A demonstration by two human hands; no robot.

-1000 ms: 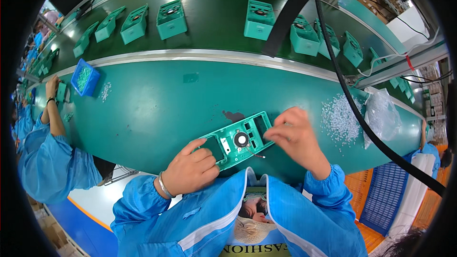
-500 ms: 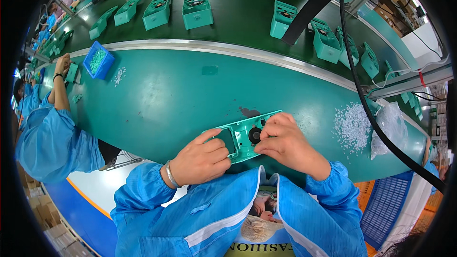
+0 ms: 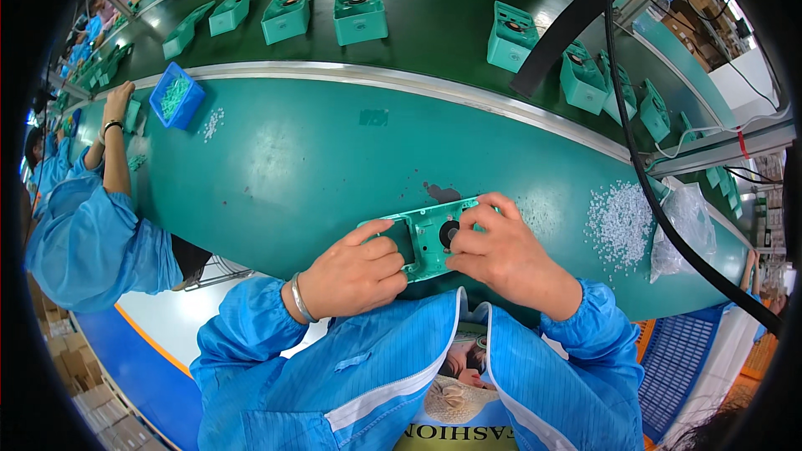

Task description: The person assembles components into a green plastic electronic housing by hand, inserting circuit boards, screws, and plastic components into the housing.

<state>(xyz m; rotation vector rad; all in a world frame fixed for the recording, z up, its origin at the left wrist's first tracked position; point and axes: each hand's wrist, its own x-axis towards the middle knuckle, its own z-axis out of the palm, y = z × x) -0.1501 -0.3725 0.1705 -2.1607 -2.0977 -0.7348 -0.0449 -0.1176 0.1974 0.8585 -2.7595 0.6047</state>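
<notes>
While two hands attend it, one green housing [image 3: 432, 262] lies on the surface [image 3: 292, 159], just below centre frame. Done, apparently: one black disc [image 3: 449, 232] set inside. Left, by judgement: work at the disc's right, partly hidden.

Left hand [image 3: 357, 274]: one, half curled, gripping the housing's left end. Right hand [image 3: 511, 252]: one, fingers bent over the right end and disc; whether it pinches anything, cannot tell.

White pieces: two heaps, large at right [image 3: 620, 227], small at upper left [image 3: 214, 124]. Bag [image 3: 687, 238]: one, right. Blue bin [image 3: 191, 107]: one, upper left. Other housings [image 3: 361, 28]: four clear upper left, four upper right; farther ones uncountable.
</notes>
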